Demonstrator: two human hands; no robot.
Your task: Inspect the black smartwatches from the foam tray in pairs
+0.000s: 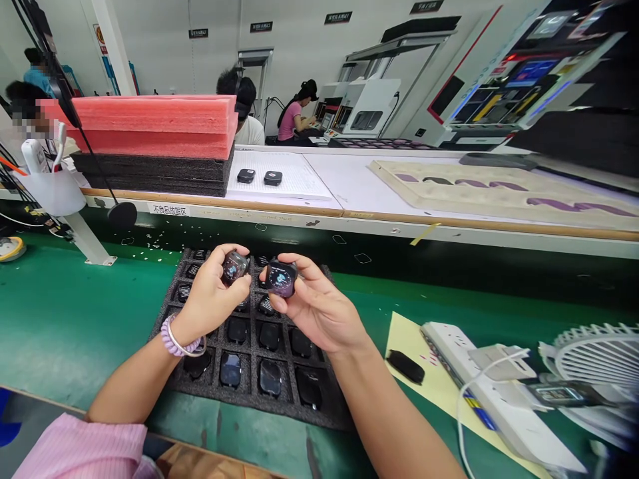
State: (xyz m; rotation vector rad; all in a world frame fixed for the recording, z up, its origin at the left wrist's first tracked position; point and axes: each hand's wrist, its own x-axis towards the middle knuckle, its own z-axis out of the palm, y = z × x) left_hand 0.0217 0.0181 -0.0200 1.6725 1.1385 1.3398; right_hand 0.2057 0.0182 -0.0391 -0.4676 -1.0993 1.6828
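Note:
Two smartwatch bodies without straps are held up side by side with their screens lit. My left hand point(219, 293) is closed around one smartwatch point(235, 267) by its edges. Between the thumb and fingers of my right hand point(319, 303) is the other smartwatch point(281, 279), its display facing me. Both hands hover above a black foam tray point(239, 398) on the green bench. Dark watch bodies point(270, 378) lie in several of the tray's compartments; the hands hide part of its upper rows.
A white power strip point(499, 392) with a cable, a white fan point(594, 366) and a black oblong object point(406, 367) on yellow paper point(399, 332) lie at right. Pink foam sheets point(154, 123) and two small black devices point(273, 177) occupy the shelf ahead. Other people sit beyond.

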